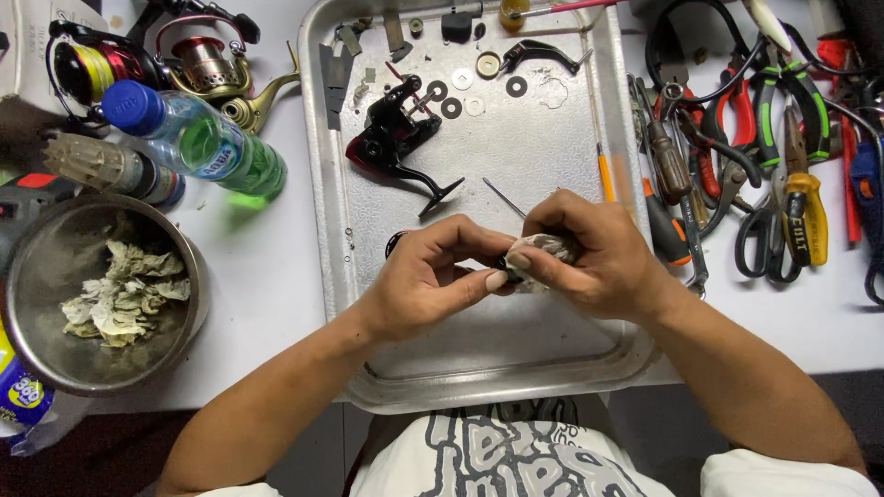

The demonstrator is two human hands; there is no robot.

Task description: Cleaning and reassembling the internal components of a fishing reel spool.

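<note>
Both hands meet over the metal tray (479,373). My left hand (428,281) pinches a small black part (502,262), mostly hidden between the fingers. My right hand (599,258) presses a crumpled, stained piece of tissue (543,247) against that part. A black and red fishing reel body (391,138) lies on the tray beyond the hands, with several washers (460,92) and a black handle arm (539,53) near it. A thin metal pin (504,197) lies just above my right hand.
A steel bowl (37,267) of used tissue stands at the left, with a green plastic bottle (198,138) and two fishing reels (166,60) behind it. Pliers, screwdrivers and cutters (764,138) crowd the table right of the tray.
</note>
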